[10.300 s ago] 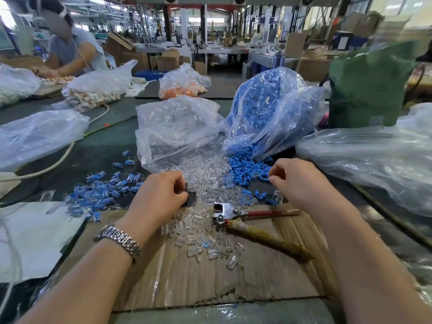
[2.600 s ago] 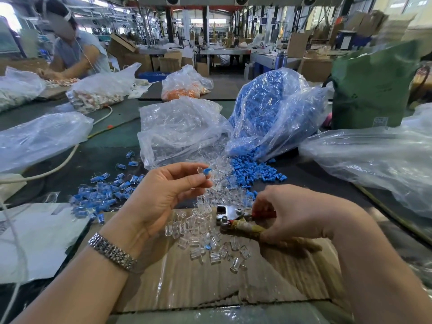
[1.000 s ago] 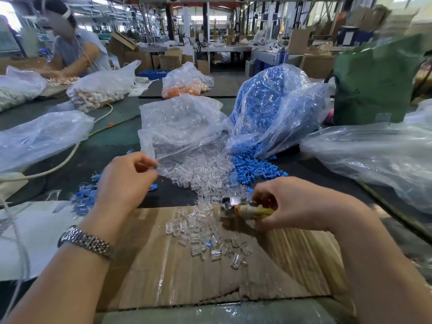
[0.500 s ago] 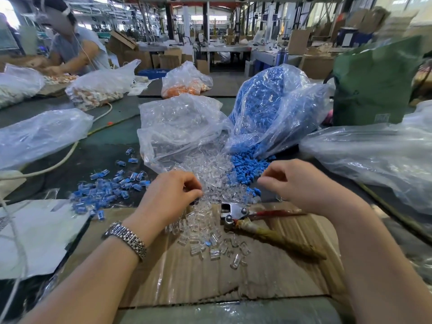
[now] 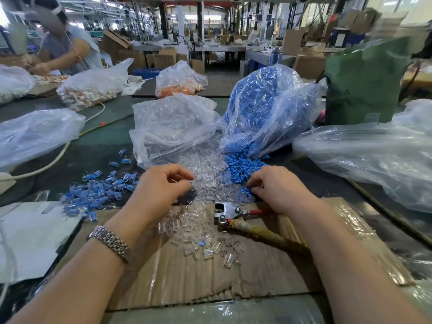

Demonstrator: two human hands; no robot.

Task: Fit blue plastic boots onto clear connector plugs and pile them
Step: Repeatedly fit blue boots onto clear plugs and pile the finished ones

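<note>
Clear connector plugs point(image 5: 207, 181) spill from a clear bag point(image 5: 173, 127) onto the bench and the cardboard sheet point(image 5: 187, 277). Beside them on the right, blue boots point(image 5: 240, 164) pour out of a blue-filled bag point(image 5: 264, 108). My left hand point(image 5: 159, 188) sits at the left edge of the clear heap, thumb and forefinger pinching a clear plug. My right hand point(image 5: 278, 185) is curled over the near edge of the blue heap, its fingertips pinching a blue boot. A pile of plugs with boots fitted point(image 5: 98, 192) lies to the left.
Red-handled pliers point(image 5: 233, 213) lie on the cardboard just under my right hand. Large plastic bags lie at the right point(image 5: 374, 160) and the left point(image 5: 35, 134). A green bag point(image 5: 364, 83) stands behind. A white cable point(image 5: 53, 157) crosses the left. Another person point(image 5: 67, 50) works far left.
My left hand came back from the fitted pile on the left to the clear plugs. My right hand let go of the pliers and moved up to the blue boots.
</note>
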